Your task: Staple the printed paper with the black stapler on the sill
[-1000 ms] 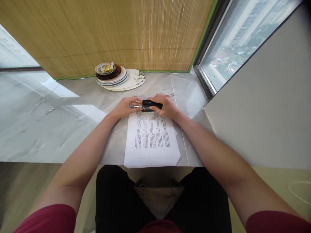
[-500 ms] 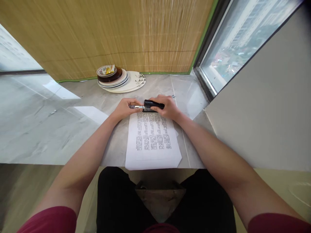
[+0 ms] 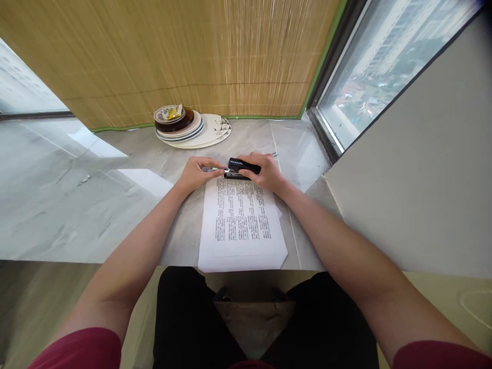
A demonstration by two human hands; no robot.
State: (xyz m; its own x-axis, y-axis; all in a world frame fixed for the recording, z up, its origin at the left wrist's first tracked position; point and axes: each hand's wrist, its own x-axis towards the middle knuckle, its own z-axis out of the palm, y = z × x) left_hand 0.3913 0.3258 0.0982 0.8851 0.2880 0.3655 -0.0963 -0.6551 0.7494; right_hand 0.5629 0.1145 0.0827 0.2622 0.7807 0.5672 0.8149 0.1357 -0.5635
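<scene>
Over the far end of the printed sheets [image 3: 244,220], my right hand [image 3: 265,171] is wrapped round a black stapler [image 3: 239,164]. Its thumb lies along the near side, and a metal strip shows between the upper and lower parts. My left hand [image 3: 198,173] is closed in a pinch at the stapler's left end. A shiny metal slide [image 3: 226,170] sits at those fingertips, partly hidden by the fingers. The sheets lie on the grey marbled counter, reaching its near edge.
A stack of plates [image 3: 179,128] with a small yellow packet [image 3: 176,111] on top stands behind the hands. Beyond is a bamboo blind [image 3: 192,61]. A window [image 3: 369,66] and a pale wall [image 3: 415,169] border the right side. Small staple-like pieces [image 3: 274,154] lie beyond my right hand.
My left fingertips have moved slightly right along the metal slide, closer to the stapler's body. My right hand keeps its hold, and the sheets stay put.
</scene>
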